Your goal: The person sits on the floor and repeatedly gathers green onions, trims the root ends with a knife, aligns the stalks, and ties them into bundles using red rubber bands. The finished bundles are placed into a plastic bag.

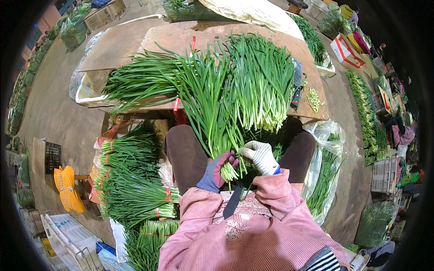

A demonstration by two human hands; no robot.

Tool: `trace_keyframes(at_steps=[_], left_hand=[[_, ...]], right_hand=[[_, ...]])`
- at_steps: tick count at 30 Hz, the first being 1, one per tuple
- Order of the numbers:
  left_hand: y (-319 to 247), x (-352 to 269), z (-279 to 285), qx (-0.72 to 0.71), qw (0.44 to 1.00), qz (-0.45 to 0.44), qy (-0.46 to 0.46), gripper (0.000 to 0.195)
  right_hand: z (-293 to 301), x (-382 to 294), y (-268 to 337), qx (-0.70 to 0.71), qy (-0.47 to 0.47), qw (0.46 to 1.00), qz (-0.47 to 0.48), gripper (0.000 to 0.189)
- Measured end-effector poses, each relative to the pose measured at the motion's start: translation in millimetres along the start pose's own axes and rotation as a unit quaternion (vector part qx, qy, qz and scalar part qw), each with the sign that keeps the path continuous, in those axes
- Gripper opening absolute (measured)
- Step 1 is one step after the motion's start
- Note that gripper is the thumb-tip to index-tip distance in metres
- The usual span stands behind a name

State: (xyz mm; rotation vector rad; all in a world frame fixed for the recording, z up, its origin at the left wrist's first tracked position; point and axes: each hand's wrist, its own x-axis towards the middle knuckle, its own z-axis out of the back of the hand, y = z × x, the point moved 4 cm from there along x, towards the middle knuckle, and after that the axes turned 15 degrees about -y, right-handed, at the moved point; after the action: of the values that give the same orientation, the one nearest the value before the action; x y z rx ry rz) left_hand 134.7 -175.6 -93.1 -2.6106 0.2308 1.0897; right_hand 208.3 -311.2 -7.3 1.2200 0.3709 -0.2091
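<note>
My left hand (217, 171), in a purple and grey glove, is closed around the pale stem ends of a bunch of garlic chives (212, 125), whose leaves fan up over the board. Just right of it, my right hand (259, 155), in a white striped glove, pinches a few thin stems beside the bunch. A thick pile of chives (264, 81) lies on the wooden board (162, 35), with more loose leaves (145, 79) to its left. A knife (297, 83) with a dark handle rests right of the pile, near small cut stem pieces (314, 100).
Bunches of chives tied with red bands (132, 179) are stacked at my left, by an orange bundle (67, 188). A clear plastic bag of greens (323, 176) stands by my right knee. A white crate (91, 88) supports the board's left side.
</note>
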Motion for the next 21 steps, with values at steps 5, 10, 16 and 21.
trace_keyframes(at_steps=[5,10,16,21], left_hand=[[-0.1,-2.7,2.0,0.012,1.000,-0.015,-0.024,0.024],[1.7,1.6,4.8,-0.012,1.000,-0.014,-0.007,0.026],[3.0,2.4,5.7,0.078,0.993,-0.086,-0.022,0.029],[3.9,4.5,7.0,0.123,0.983,-0.124,-0.056,0.031]], right_hand=[[4.9,1.8,-11.6,0.018,0.025,0.999,-0.020,0.032],[5.6,-3.7,-10.4,-0.030,0.018,0.999,-0.003,0.037],[-6.8,-4.6,-6.2,-0.154,0.056,0.984,0.063,0.042],[-15.3,-3.6,-13.9,-0.172,0.068,0.980,0.072,0.043]])
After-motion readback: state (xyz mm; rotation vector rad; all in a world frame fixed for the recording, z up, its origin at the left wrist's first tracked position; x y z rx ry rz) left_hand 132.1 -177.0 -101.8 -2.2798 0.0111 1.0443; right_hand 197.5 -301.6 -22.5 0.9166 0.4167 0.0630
